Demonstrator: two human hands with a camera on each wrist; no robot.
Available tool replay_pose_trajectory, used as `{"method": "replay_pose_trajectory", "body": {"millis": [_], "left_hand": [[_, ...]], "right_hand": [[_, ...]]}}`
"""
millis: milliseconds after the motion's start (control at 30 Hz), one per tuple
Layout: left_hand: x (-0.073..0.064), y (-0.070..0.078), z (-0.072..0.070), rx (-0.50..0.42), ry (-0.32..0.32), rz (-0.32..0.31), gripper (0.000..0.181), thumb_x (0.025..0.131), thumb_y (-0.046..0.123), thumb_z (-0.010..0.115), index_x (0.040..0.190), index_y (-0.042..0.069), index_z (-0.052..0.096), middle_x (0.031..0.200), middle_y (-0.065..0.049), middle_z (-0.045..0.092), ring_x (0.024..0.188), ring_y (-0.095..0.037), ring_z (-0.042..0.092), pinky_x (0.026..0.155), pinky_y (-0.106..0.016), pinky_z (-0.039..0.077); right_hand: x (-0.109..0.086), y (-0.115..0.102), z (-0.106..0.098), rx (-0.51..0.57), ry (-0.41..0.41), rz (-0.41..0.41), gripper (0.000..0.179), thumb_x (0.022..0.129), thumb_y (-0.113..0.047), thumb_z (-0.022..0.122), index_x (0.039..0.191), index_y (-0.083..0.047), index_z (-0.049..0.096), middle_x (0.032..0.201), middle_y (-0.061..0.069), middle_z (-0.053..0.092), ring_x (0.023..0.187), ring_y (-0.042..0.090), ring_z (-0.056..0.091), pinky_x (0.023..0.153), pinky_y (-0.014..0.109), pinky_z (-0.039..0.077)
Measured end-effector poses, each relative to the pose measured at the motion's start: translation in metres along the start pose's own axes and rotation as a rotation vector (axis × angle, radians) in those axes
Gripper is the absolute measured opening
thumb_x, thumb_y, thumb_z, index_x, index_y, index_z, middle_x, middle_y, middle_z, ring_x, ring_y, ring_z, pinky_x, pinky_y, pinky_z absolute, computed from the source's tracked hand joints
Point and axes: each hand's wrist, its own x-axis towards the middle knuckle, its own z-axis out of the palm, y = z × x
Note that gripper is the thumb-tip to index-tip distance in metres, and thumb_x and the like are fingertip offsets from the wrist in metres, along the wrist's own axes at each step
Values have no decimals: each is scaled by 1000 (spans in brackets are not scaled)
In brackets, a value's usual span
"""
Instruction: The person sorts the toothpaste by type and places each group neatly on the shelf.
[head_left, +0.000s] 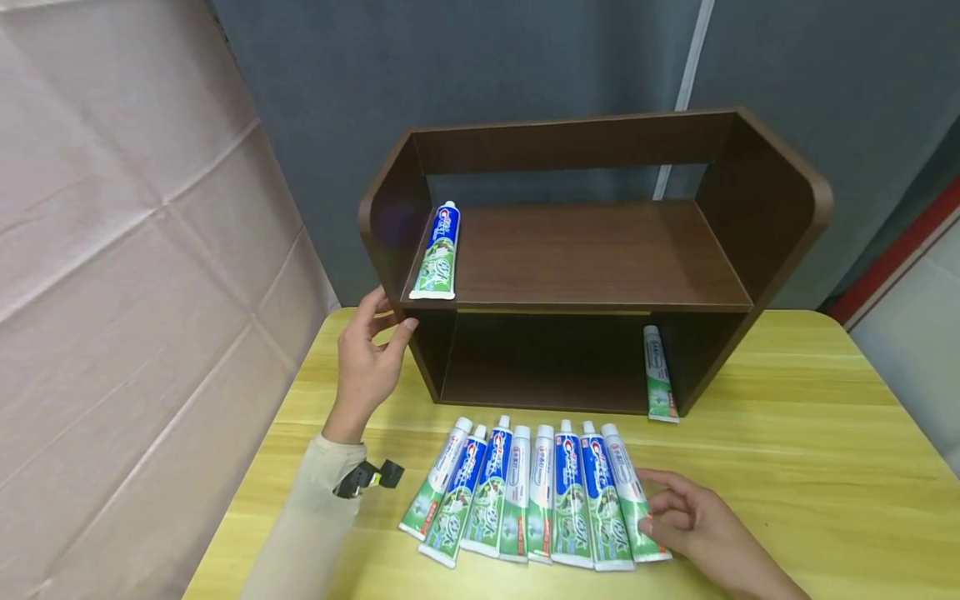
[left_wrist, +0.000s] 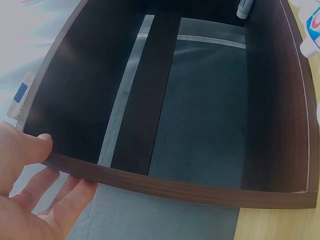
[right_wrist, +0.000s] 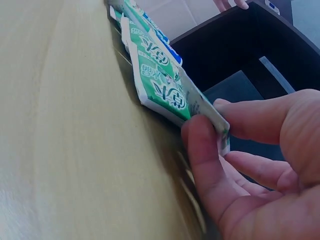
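Observation:
My left hand grips the left side panel of a dark brown two-tier shelf. In the left wrist view, the thumb lies over the panel's edge and the other fingers are behind it. My right hand pinches the rightmost toothpaste tube, a silver, green and white one, near its flat end. The right wrist view has thumb and fingers on either side of that tube. Several more toothpaste tubes, some blue-green, some silver-green, lie side by side to its left, caps toward the shelf.
One blue and green toothpaste tube lies at the left end of the upper tier. A silver and green tube lies at the right of the lower tier. The shelf stands on a yellow wood-grain table, with a grey curtain behind.

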Motion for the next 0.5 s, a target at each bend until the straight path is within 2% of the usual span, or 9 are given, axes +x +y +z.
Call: {"method": "replay_pose_trajectory", "body": {"millis": [500], "left_hand": [[0, 1, 0, -1, 3, 5, 55, 100, 11, 73, 150, 27, 58, 137, -9, 68, 114, -35, 73, 81, -55, 67]], "right_hand": [[0, -6, 1, 186, 14, -38, 81, 97, -11, 75, 164, -3, 31, 130, 19, 67, 104, 21, 74, 89, 33, 66]]}}
